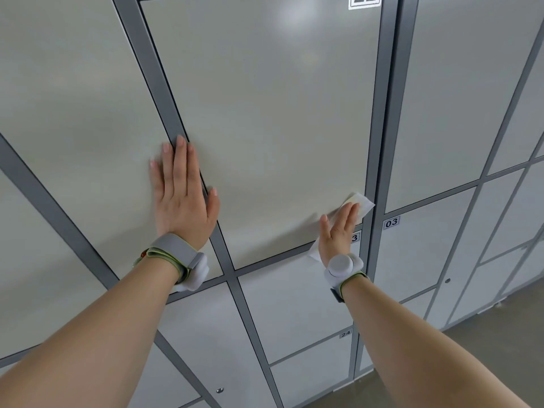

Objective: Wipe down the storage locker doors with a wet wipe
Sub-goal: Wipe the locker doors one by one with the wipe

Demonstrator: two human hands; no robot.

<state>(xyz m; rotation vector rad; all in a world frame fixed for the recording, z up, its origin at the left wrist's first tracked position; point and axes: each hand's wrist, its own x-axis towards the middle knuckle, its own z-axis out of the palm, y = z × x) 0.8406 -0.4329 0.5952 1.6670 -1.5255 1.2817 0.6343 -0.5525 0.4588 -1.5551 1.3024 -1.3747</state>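
Currently the right hand, grip wide, is pressing the thin white wet wipe onto the pale grey locker door at its lower right corner. The left hand, equally wide, is bracing its left edge. Next move is probably sweeping leftward.

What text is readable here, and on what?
"22", top cropped by frame: corner label, large door.
"03": framed label, right-column door.
"3", first digit hidden by right hand: covered label, door below.
"24": small label, lowest door.
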